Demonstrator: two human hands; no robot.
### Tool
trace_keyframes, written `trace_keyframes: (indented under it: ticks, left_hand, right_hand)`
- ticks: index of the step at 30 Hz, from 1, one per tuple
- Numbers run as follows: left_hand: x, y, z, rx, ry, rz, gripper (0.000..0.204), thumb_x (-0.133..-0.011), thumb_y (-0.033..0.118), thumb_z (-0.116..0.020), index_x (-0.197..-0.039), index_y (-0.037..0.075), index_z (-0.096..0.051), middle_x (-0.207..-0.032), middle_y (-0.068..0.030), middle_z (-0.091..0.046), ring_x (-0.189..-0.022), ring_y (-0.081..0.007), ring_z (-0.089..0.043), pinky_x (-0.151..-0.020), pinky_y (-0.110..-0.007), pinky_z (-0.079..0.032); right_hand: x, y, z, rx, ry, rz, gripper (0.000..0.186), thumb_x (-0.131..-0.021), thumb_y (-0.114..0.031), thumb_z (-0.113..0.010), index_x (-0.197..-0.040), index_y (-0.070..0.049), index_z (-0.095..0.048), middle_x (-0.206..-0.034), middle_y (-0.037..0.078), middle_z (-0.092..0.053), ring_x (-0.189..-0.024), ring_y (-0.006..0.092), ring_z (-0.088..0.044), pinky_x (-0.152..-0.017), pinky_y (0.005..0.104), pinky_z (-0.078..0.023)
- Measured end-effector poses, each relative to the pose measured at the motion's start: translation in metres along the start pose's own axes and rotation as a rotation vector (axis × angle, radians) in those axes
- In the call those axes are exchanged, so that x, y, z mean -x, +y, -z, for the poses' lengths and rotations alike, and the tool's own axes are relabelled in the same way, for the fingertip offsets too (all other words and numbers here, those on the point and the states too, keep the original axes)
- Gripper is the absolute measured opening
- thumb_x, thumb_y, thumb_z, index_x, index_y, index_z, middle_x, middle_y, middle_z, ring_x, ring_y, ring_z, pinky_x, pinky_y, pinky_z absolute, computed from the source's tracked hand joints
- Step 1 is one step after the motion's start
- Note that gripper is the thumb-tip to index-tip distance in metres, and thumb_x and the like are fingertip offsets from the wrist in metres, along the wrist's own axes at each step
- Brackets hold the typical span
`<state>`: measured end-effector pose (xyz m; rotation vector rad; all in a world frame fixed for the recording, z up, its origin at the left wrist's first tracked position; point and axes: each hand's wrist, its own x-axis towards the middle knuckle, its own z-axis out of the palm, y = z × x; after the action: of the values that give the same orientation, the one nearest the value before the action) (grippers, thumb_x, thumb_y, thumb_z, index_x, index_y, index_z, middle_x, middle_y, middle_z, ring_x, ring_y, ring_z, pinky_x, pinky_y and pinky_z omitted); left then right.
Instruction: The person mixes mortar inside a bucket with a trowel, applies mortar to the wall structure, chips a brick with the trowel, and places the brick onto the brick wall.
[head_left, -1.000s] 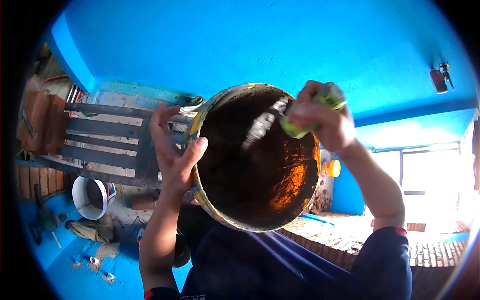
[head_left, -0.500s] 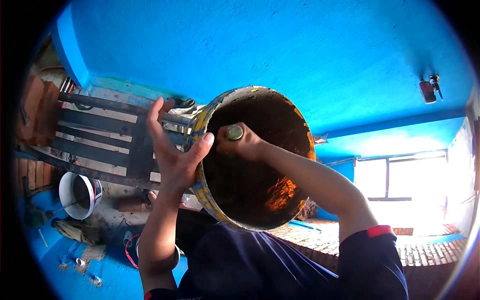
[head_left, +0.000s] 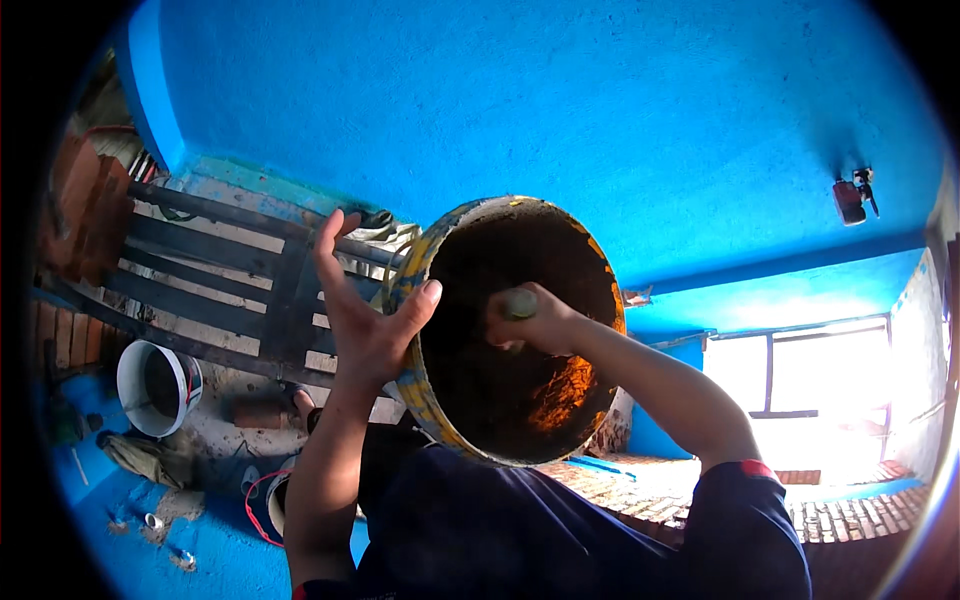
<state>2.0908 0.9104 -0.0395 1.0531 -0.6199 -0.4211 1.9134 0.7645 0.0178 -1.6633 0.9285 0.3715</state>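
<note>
A large bucket, its outside and rim splashed with yellow and grey, is tilted with its mouth toward me. My left hand grips its left side; the thumb lies at the rim, and the index finger stretches up along the outside. My right hand reaches into the bucket, fingers wrapped round a handle whose pale round end points up at me. The rest of that tool is lost in the dark inside. An orange-brown patch shows on the inner wall, low right.
A dark slatted rack stands to the left, with bricks stacked at its far end. A white bucket sits beyond my left forearm. Blue wall fills the top; a bright window and brickwork lie right.
My right hand and the handle have moved right and down inside the bucket. The bucket and my left hand appear slightly lower and further right in the view.
</note>
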Motion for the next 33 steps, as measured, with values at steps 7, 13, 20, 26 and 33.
trace_keyframes:
  ticks: [7,13,20,26,33]
  left_hand:
    - [-0.002,-0.001,0.000,-0.060,-0.016,0.066,0.093,-0.068,0.029,-0.075,-0.141,-0.004,-0.027,-0.133,-0.0193,-0.039,-0.127,-0.0286,-0.035,-0.109,-0.040,-0.022]
    - [-0.003,-0.002,0.003,-0.097,-0.079,0.077,0.089,-0.070,0.032,-0.073,-0.138,-0.004,-0.030,-0.131,-0.0184,-0.040,-0.127,-0.0290,-0.034,-0.109,-0.041,-0.022]
    - [-0.008,-0.003,-0.006,-0.082,-0.144,0.053,0.087,-0.072,0.032,-0.073,-0.139,-0.003,-0.029,-0.133,-0.0181,-0.038,-0.128,-0.0282,-0.034,-0.110,-0.041,-0.020]
    - [-0.005,-0.005,0.001,-0.091,-0.119,0.058,0.088,-0.073,0.029,-0.071,-0.141,-0.003,-0.027,-0.137,-0.0203,-0.037,-0.131,-0.0290,-0.032,-0.112,-0.040,-0.017]
    - [-0.007,0.003,0.000,-0.094,-0.040,0.009,0.089,-0.071,0.027,-0.077,-0.140,-0.001,-0.028,-0.133,-0.0170,-0.038,-0.125,-0.0269,-0.036,-0.108,-0.040,-0.025]
  right_hand:
    - [0.103,-0.061,0.039,-0.227,0.295,0.241,0.010,-0.075,-0.007,-0.068,-0.076,-0.003,-0.059,-0.072,0.006,-0.063,-0.067,0.0123,-0.061,-0.060,0.0267,-0.049]
    - [0.073,-0.058,0.018,-0.183,0.867,0.375,0.008,-0.075,-0.006,-0.063,-0.078,-0.004,-0.055,-0.077,0.008,-0.061,-0.074,0.0184,-0.060,-0.074,0.0330,-0.048]
    - [-0.070,0.020,-0.019,-0.815,0.686,0.194,0.008,-0.071,-0.011,-0.066,-0.075,-0.006,-0.061,-0.073,0.004,-0.061,-0.068,0.0164,-0.056,-0.063,0.0308,-0.045]
    - [-0.082,0.008,-0.028,-0.533,0.427,0.175,0.009,-0.069,-0.013,-0.066,-0.073,-0.005,-0.064,-0.069,0.006,-0.063,-0.066,0.0174,-0.059,-0.063,0.0319,-0.048]
    - [-0.050,-0.007,-0.028,-0.320,0.099,0.184,0.010,-0.070,-0.015,-0.067,-0.071,-0.006,-0.063,-0.070,0.005,-0.065,-0.068,0.0145,-0.062,-0.066,0.0295,-0.049]
